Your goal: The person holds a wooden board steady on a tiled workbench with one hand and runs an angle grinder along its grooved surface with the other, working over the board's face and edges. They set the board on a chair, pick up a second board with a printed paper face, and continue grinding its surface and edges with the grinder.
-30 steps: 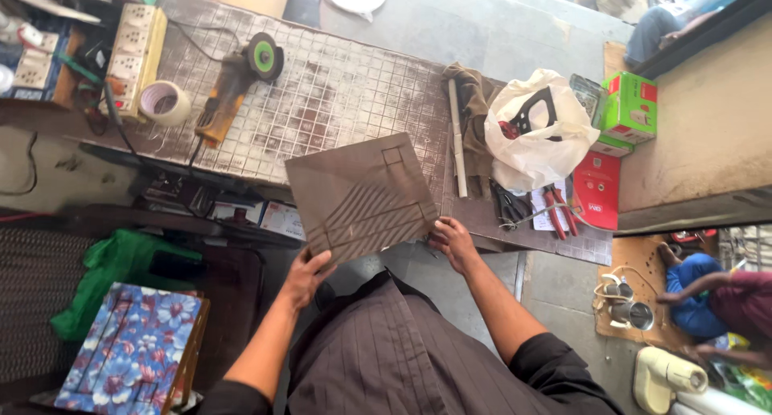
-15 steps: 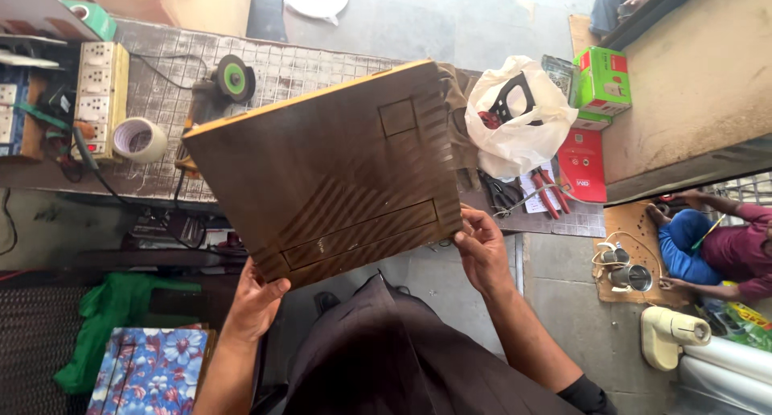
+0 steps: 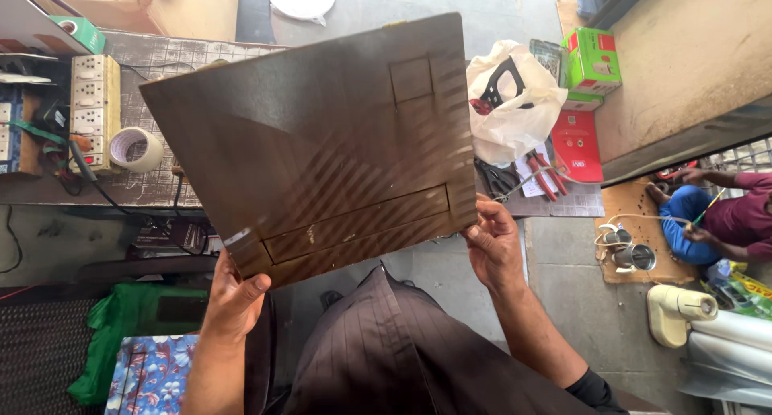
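Observation:
A large dark brown wooden board [image 3: 322,149] with cut-out rectangles and a long slot fills the middle of the head view, raised close to the camera and tilted. My left hand [image 3: 235,296] grips its lower left corner, thumb on the face. My right hand [image 3: 494,246] holds the lower right corner, fingers wrapped over the edge. The board hides much of the workbench [image 3: 153,191] behind it.
On the bench lie a roll of tape [image 3: 135,149], a beige switch box [image 3: 95,113], a white plastic bag [image 3: 515,101], red-handled pliers [image 3: 540,174] and red and green boxes [image 3: 591,59]. Another person [image 3: 716,214] sits on the floor at right. Green cloth [image 3: 133,326] lies at lower left.
The board has come up off the bench toward the camera and now looks much larger. Both hands have kept their hold on its lower corners.

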Tool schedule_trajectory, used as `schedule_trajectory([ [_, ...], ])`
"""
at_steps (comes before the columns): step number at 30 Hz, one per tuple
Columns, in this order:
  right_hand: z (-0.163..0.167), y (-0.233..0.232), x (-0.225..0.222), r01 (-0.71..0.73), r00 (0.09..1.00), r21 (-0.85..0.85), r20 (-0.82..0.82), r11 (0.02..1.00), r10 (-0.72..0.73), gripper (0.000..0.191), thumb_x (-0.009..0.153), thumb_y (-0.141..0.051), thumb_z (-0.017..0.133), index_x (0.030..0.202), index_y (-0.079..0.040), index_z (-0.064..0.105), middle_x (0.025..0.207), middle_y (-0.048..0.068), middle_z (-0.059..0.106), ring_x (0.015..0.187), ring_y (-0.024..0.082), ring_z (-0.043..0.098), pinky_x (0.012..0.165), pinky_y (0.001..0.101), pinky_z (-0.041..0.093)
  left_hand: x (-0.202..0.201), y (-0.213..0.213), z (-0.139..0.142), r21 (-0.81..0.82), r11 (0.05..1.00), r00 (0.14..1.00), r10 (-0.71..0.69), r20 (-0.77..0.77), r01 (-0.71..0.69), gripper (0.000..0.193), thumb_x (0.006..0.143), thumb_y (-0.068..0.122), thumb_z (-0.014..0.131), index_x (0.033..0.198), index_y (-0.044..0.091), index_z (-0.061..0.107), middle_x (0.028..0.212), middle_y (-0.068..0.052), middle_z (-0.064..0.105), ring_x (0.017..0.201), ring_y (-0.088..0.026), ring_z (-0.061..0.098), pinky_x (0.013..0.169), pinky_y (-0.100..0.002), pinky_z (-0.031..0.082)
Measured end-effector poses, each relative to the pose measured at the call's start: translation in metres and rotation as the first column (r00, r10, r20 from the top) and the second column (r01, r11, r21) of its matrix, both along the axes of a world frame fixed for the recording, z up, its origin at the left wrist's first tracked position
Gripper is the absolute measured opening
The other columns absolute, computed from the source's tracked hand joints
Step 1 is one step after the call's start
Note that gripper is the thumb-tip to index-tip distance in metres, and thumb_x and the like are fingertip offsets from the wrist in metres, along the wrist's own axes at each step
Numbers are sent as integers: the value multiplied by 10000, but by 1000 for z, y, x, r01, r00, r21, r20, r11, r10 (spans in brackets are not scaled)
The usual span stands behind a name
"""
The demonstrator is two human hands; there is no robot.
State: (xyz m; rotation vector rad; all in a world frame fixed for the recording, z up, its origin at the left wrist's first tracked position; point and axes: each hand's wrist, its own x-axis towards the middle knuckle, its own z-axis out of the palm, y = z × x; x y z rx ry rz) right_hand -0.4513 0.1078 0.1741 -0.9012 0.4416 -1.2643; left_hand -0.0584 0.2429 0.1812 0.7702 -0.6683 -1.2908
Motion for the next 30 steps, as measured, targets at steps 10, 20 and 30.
schedule_trajectory([
  [10, 36, 18, 3, 66, 997, -191, -29, 979, -73, 404, 910, -54, 819, 1286, -90, 674, 1467, 142, 530, 1368, 243, 546, 1176, 415, 450, -4, -7, 23, -53, 996, 994, -81, -67, 78, 875, 802, 272, 915, 1499, -10, 468, 1464, -141, 576, 1394, -304, 527, 1182, -505, 399],
  [20, 51, 33, 1, 80, 996, -256, -21, 963, -89, 396, 888, -86, 857, 1240, -88, 676, 1429, 145, 526, 1359, 251, 544, 1171, 419, 457, -6, -4, 23, -71, 993, 991, -105, -81, 99, 881, 802, 301, 909, 1504, 5, 467, 1479, -132, 561, 1413, -301, 510, 1182, -518, 392],
  [30, 26, 22, -8, 44, 993, -120, 112, 992, -31, 353, 935, -65, 829, 1250, -66, 671, 1234, 84, 603, 1117, 161, 614, 905, 288, 500, -18, 19, 54, -67, 998, 1000, 2, 3, -2, 982, 786, 367, 917, 1528, 4, 385, 1476, -139, 538, 1399, -280, 509, 1182, -479, 387],
])
